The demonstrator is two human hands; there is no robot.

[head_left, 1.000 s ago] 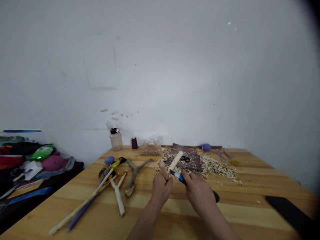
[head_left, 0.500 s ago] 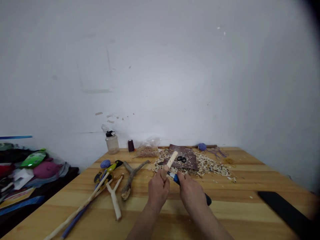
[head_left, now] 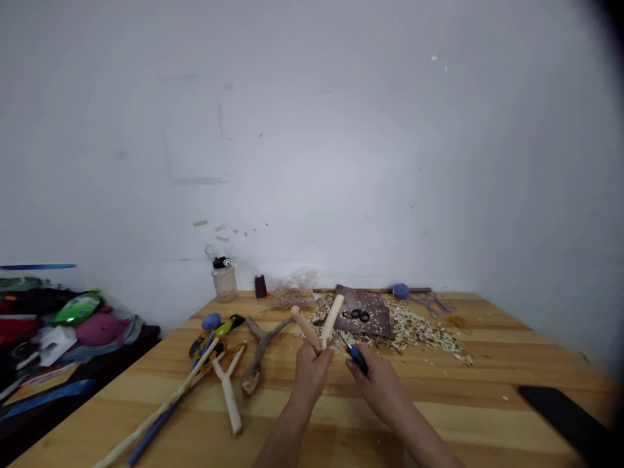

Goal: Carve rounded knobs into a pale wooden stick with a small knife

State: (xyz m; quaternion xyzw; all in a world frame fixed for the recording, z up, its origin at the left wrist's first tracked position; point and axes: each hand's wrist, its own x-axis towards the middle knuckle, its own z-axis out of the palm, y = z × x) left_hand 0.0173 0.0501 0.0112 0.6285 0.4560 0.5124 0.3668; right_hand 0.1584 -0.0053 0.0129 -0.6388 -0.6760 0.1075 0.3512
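Right hand (head_left: pixel 377 380) round knife (head_left: pixel 359 359), farther now from forked stick (head_left: pixel 333 317) in clenched left hand (head_left: pixel 311 372)

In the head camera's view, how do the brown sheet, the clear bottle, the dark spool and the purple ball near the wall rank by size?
1. Brown sheet, largest
2. Clear bottle
3. Dark spool and purple ball, smallest; these two look too alike to rank
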